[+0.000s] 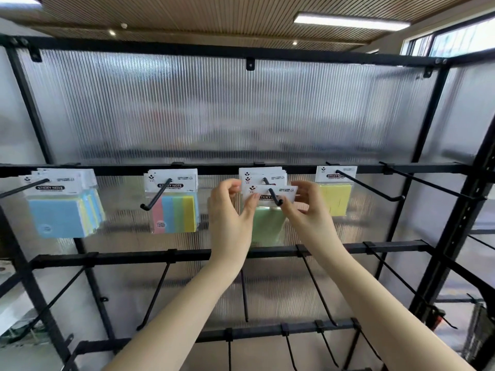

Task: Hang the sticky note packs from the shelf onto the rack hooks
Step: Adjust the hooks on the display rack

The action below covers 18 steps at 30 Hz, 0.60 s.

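A green sticky note pack (268, 226) hangs at the tip of the third hook (275, 197) on the top rail. My left hand (230, 210) pinches the left end of its white header card, and my right hand (304, 207) pinches the right end. The hook's tip passes through the card's hole. More packs (261, 175) hang behind it on the same hook. Blue packs (63, 210) fill the first hook, a multicolour pack (175, 212) hangs on the second, and a yellow pack (336, 196) hangs on the fourth.
The black rack (187, 254) has a ribbed translucent back panel. A bare hook (428, 183) sticks out at the top right. Two lower rails carry several bare hooks pointing toward me. A black upright post (460, 223) stands at the right.
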### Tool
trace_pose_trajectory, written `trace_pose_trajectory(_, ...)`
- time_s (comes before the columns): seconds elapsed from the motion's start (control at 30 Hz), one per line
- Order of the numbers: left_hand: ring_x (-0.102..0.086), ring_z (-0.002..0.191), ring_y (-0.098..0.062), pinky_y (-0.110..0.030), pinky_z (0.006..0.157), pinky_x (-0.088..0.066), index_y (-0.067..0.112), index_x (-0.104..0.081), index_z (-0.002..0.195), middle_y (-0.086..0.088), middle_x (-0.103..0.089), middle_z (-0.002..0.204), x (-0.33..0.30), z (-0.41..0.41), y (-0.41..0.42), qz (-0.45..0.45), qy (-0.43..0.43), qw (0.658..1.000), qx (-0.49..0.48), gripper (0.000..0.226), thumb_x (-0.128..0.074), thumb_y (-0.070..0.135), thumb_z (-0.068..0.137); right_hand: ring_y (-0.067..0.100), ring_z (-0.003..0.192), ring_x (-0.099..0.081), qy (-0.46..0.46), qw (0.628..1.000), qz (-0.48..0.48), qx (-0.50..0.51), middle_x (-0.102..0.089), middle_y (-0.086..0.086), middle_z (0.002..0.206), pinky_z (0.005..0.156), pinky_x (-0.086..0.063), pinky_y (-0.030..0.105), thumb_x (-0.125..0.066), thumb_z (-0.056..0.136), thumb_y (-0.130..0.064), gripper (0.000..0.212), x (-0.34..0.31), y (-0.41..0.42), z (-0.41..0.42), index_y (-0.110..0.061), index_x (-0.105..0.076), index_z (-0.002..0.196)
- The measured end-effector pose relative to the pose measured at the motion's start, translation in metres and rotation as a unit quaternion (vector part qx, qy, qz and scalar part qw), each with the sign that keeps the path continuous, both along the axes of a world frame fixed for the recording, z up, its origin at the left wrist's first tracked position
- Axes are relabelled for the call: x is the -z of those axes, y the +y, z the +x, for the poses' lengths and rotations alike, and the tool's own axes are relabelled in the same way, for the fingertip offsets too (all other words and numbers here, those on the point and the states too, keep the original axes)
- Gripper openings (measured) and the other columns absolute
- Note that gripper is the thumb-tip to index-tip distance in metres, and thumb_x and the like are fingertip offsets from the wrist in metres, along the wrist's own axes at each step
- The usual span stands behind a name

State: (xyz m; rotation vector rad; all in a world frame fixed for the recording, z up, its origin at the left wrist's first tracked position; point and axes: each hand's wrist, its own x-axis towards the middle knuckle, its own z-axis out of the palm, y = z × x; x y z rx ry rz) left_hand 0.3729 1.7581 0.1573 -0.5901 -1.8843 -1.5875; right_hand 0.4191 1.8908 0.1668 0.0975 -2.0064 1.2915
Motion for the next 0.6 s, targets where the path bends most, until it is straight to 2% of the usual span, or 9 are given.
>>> trace_pose_trajectory(0.1,-0.050,0.109,-0.016,-0.019,0.090,-0.038,0.011,-0.051,0.116,0.002,-0.053,0.110,0.005,-0.015,-0.001,-0.028,-0.007,0.999,-0.013,0.039,-0.064,0.033,0.087,0.017,0.111,-0.055,-0.044,0.999,0.011,0.016,-0.056,0.002,0.121,0.097,-0.048,0.039,-0.065,0.089,-0.025,0.042,0.003,0.010,-0.011,-0.010,-0.047,0.124)
trace_pose_trajectory(0.2,-0.050,0.109,-0.015,-0.020,0.086,-0.037,0.013,-0.049,0.116,0.002,-0.054,0.111,0.012,-0.026,0.000,-0.057,-0.031,0.998,-0.015,0.046,-0.058,0.046,0.085,0.019,0.110,-0.056,-0.078,0.997,-0.006,0.021,-0.057,0.004,0.123,0.096,-0.048,0.043,-0.064,0.089,-0.027,0.043,0.006,0.015,-0.022,-0.009,-0.048,0.125)
trace_pose_trajectory(0.27,-0.051,0.108,-0.015,-0.020,0.082,-0.038,0.014,-0.049,0.115,0.000,-0.056,0.112,0.016,-0.031,0.001,-0.068,-0.051,0.996,-0.016,0.054,-0.052,0.056,0.083,0.017,0.110,-0.056,-0.082,0.996,-0.018,0.025,-0.058,0.002,0.120,0.092,-0.051,0.037,-0.063,0.090,-0.031,0.041,0.008,0.016,-0.028,-0.010,-0.050,0.123)
trace_pose_trajectory(0.33,-0.053,0.105,-0.016,-0.023,0.078,-0.039,0.013,-0.051,0.113,-0.001,-0.057,0.110,0.019,-0.037,0.004,-0.067,-0.060,0.996,-0.029,0.051,-0.052,0.055,0.085,0.013,0.107,-0.056,-0.077,0.997,-0.012,0.025,-0.059,-0.006,0.112,0.080,-0.049,0.020,-0.061,0.091,-0.032,0.033,0.009,0.017,-0.033,-0.014,-0.051,0.117)
trace_pose_trajectory(0.4,-0.055,0.100,-0.017,-0.026,0.075,-0.043,0.012,-0.051,0.110,-0.002,-0.058,0.107,0.020,-0.041,0.007,-0.063,-0.068,0.995,-0.038,0.046,-0.053,0.052,0.088,0.007,0.101,-0.054,-0.080,0.996,-0.009,0.024,-0.056,-0.015,0.102,0.071,-0.044,0.012,-0.059,0.093,-0.031,0.028,0.010,0.016,-0.037,-0.017,-0.050,0.115)
trace_pose_trajectory(0.6,-0.060,0.087,-0.020,-0.035,0.071,-0.051,0.010,-0.053,0.103,-0.003,-0.061,0.096,0.021,-0.047,0.013,-0.051,-0.109,0.991,-0.065,0.042,-0.055,0.050,0.089,0.004,0.091,-0.053,-0.119,0.992,-0.012,0.033,-0.054,-0.012,0.098,0.055,-0.039,0.008,-0.057,0.093,-0.041,0.040,0.011,0.020,-0.042,-0.013,-0.049,0.120)
